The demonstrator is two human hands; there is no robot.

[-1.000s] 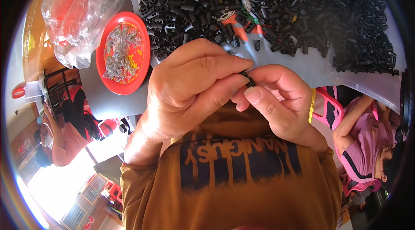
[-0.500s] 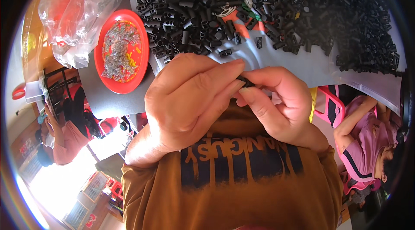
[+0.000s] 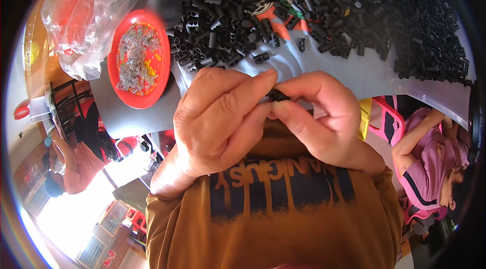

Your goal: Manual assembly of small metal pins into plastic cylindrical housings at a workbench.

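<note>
In front of my chest, both hands meet at a small black plastic piece (image 3: 277, 95). My right hand (image 3: 324, 117) pinches it between thumb and forefinger. The fingers of my left hand (image 3: 217, 117) are pressed together and close on its left end; their tips partly cover it, and I cannot tell whether anything else is between them. A large heap of similar short black tubular pieces (image 3: 223, 21) lies on the table beyond my hands. To the left, a red oval plate (image 3: 115, 66) bears many small silvery metal springs (image 3: 134, 61).
A clear plastic bag (image 3: 76, 21) lies past the plate. The grey table cover (image 3: 349, 74) shows along the near edge. A yellow basket (image 3: 364, 117) and pink stool (image 3: 390, 117) stand at right, near a seated person in pink (image 3: 420, 162). Another person (image 3: 76, 168) is at left.
Both hands have shifted slightly left, still together on the black piece, which shows more openly now. A dark blurred round shape has appeared by the plate's far edge.
</note>
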